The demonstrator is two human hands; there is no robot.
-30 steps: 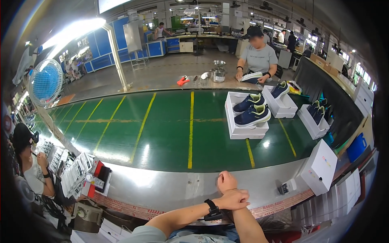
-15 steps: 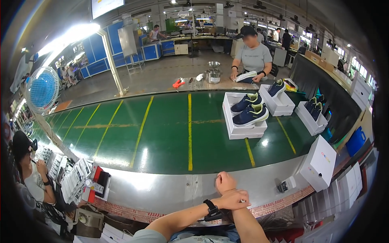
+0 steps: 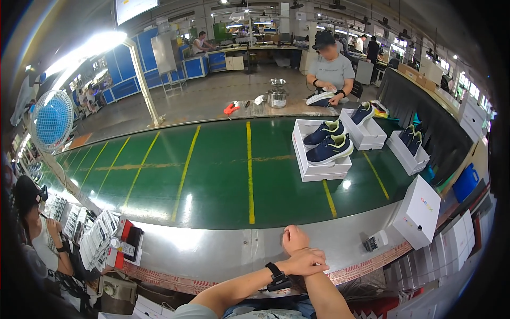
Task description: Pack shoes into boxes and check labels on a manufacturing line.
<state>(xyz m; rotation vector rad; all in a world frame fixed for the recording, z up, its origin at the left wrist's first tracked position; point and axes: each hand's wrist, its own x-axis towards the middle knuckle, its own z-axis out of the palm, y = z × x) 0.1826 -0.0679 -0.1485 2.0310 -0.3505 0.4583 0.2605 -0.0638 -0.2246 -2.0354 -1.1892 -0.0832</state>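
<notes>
My forearms cross over the metal ledge (image 3: 186,250) at the near edge of the green conveyor belt (image 3: 218,175). My left hand (image 3: 307,261), with a black band on its wrist, lies across my right wrist, its fingers loosely extended and holding nothing. Beyond it my right hand (image 3: 295,240) rests on the ledge, fingers curled in, with no object showing in it. Neither hand touches the open white shoebox (image 3: 320,174) on the belt. A pair of navy sneakers (image 3: 330,149) with pale green lining sits on that box.
Farther right stand another shoebox (image 3: 369,140) with a navy shoe and a third box (image 3: 406,155). A closed white shoebox (image 3: 417,212) and a small container (image 3: 375,241) are on the ledge. Across the belt a co-worker (image 3: 330,69) handles a shoe. A fan (image 3: 52,119) stands left.
The co-worker opposite has shifted their hands and tilted the shoe, with one hand now raised above it. The view has moved slightly; my hands keep their crossed pose.
</notes>
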